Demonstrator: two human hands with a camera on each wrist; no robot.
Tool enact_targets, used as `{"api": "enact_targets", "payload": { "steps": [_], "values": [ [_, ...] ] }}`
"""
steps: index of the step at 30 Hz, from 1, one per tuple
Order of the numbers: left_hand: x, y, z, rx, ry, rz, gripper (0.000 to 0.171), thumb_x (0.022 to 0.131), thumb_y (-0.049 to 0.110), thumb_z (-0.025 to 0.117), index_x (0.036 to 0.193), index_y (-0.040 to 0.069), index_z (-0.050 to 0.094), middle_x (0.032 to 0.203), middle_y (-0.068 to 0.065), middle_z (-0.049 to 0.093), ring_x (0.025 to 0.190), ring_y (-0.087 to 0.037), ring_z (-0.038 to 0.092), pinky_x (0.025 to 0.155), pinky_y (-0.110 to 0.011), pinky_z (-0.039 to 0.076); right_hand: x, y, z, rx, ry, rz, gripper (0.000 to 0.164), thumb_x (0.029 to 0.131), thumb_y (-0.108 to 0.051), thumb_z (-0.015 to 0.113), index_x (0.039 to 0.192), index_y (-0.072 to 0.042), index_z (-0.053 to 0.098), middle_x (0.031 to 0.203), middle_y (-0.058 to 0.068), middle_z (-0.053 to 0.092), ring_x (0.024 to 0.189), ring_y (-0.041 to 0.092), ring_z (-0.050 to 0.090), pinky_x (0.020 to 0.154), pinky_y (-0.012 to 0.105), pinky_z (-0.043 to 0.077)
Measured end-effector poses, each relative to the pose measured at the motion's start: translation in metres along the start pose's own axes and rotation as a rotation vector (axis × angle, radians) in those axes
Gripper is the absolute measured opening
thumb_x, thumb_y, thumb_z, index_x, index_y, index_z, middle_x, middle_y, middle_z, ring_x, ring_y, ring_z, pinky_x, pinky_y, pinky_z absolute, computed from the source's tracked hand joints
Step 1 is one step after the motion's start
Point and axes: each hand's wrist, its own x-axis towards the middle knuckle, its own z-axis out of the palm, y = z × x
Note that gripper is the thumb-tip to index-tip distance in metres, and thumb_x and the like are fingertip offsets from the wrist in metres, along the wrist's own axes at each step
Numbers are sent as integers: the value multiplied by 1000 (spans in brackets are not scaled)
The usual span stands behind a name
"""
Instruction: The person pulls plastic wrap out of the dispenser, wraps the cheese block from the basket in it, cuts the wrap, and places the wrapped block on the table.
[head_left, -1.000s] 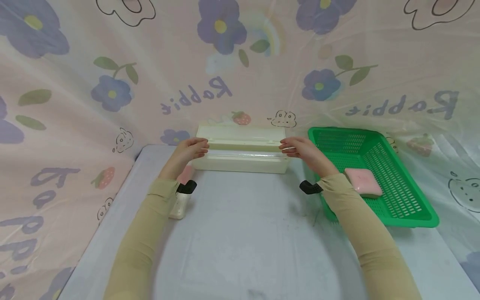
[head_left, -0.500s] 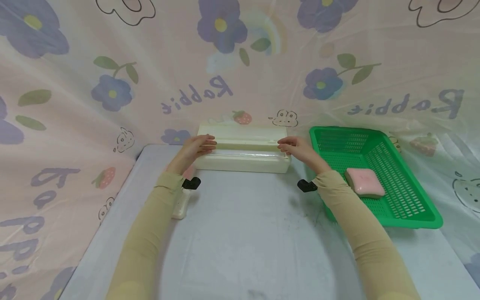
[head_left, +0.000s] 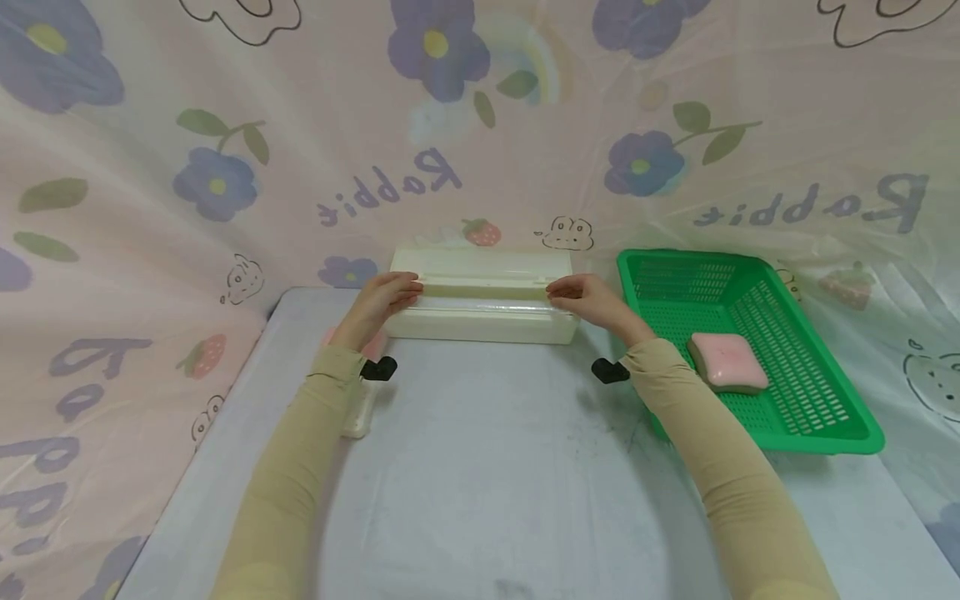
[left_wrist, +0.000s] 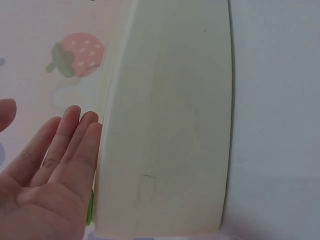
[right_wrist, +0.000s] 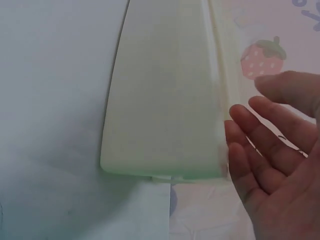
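A cream cling film dispenser point(head_left: 480, 327) stands at the back of the table, its lid point(head_left: 483, 262) raised and a shiny roll of clear film point(head_left: 487, 306) showing inside. My left hand point(head_left: 377, 304) is at the dispenser's left end; in the left wrist view its fingers point(left_wrist: 67, 150) are nearly straight beside the box wall, thumb apart. At the other end is my right hand point(head_left: 596, 302). The right wrist view shows its fingers point(right_wrist: 260, 160) loosely bent near the box edge, with the thumb apart. Whether either hand touches the film cannot be seen.
A green slotted basket point(head_left: 817, 367) stands on the right, holding a pink sponge-like block point(head_left: 727, 362). Partly hidden by my left forearm are a pink item point(head_left: 372, 346) and a whitish slim object point(head_left: 360, 417). A printed curtain point(head_left: 510, 167) hangs behind the table.
My left hand shifts right along the dispenser, then slightly back left. My right hand moves a little left, its fingertips now further in over the film opening. The dispenser stays in place.
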Motion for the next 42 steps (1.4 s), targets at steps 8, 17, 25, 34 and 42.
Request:
{"api": "enact_targets", "payload": {
  "steps": [8,17,25,34,42],
  "values": [
    [0,3,-1,76,-15,-5,46,100,16,52,138,-9,41,134,-32,43,124,-39,45,105,-39,39,3,5,3,-36,-48,-25,33,94,-6,61,123,9,58,116,23,62,103,34,59,87,44,50],
    [11,4,0,491,-88,45,37,97,6,56,130,-9,51,121,-28,57,111,-37,57,93,-36,51,9,12,5,-97,-75,-40,26,93,-13,65,116,-1,67,108,10,67,92,23,59,78,36,51],
    [13,5,5,743,-113,81,34,90,7,67,120,-6,60,110,-18,64,103,-31,59,92,-40,48,10,11,8,-122,-79,-30,22,93,-16,65,111,-6,71,108,7,68,94,21,59,79,36,51],
    [14,4,9,788,-162,75,31,86,5,71,115,-4,64,101,-13,69,95,-26,64,86,-37,52,12,10,11,-136,-64,-18,19,93,-15,65,106,-3,72,100,7,69,90,22,60,77,36,52],
    [18,5,9,749,-153,78,22,88,-1,67,109,-6,68,98,-14,70,93,-27,65,78,-29,55,15,7,14,-182,-15,-21,18,94,-18,63,100,-3,72,93,8,67,83,21,56,71,34,49]
  ]
}}
